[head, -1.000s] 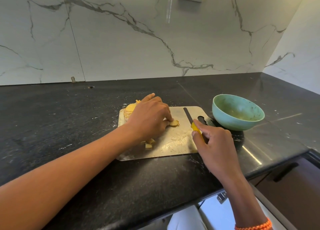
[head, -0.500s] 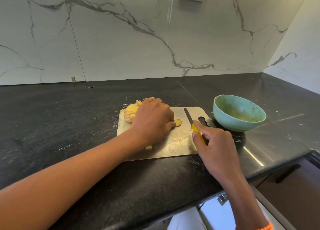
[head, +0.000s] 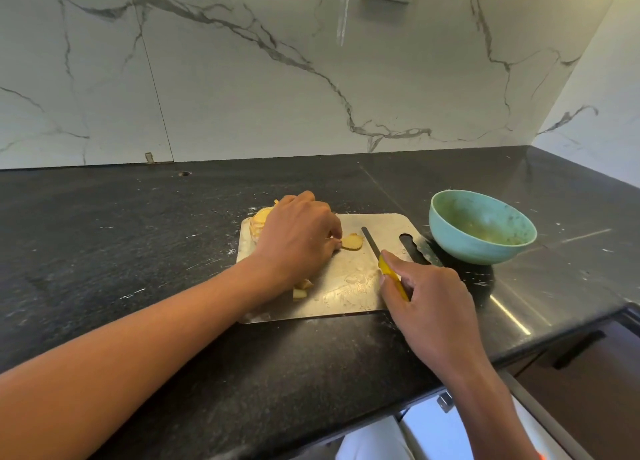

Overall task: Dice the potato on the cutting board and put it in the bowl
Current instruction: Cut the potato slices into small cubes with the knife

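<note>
While the left hand (head: pixel 298 238) pinches a potato slice (head: pixel 352 242) on the cutting board (head: pixel 349 286), the right hand (head: pixel 429 307), grip clamped on the knife (head: pixel 382 258), should cut clear of fingertips.

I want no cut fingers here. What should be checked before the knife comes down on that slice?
1. Right hand grips the knife by its yellow handle: ok.
2. Potato slice lies flat on the cutting board: ok.
3. Left hand steadies the slice: ok, its fingers pinch the left end.
4. Left fingertips tucked away from the blade: cannot tell.
5. Blade apart from the slice: ok, just to its right.
6. Bowl beside the board: ok.
</note>
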Demonstrator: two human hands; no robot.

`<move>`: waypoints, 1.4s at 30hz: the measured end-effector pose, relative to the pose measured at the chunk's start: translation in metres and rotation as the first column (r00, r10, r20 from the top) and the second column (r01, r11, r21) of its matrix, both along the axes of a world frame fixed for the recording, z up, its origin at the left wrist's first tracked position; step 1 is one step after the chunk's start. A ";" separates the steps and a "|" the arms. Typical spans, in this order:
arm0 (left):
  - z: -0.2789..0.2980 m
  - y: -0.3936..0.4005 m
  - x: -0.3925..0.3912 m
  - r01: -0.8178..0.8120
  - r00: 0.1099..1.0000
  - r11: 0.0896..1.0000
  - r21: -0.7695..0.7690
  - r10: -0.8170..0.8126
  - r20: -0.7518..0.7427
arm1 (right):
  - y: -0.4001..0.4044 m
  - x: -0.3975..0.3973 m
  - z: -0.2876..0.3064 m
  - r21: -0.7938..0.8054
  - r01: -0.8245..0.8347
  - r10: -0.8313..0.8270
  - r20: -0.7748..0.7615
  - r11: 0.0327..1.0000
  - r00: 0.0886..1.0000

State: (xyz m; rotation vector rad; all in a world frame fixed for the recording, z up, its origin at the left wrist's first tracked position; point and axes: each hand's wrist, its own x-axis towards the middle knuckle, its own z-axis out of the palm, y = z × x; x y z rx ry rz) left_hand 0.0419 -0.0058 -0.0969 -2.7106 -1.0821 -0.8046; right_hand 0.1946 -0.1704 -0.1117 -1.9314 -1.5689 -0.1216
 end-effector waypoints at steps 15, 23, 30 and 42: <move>-0.004 -0.003 0.006 -0.022 0.996 0.999 -0.034 0.025 0.087 | 0.003 -0.007 0.006 -0.040 -0.027 0.028 0.030 0.999 0.999; -0.009 -0.002 0.010 0.041 0.998 0.999 0.000 -0.041 0.053 | 0.001 -0.012 0.005 -0.020 -0.025 0.027 0.108 0.999 0.994; -0.011 0.000 0.015 0.021 0.999 1.000 0.017 -0.021 0.025 | -0.001 -0.014 0.007 -0.021 -0.048 0.051 0.133 0.999 0.990; -0.011 0.004 0.019 -0.028 0.997 0.999 -0.030 0.030 0.075 | 0.012 -0.012 0.011 -0.149 -0.079 0.098 0.129 0.986 0.987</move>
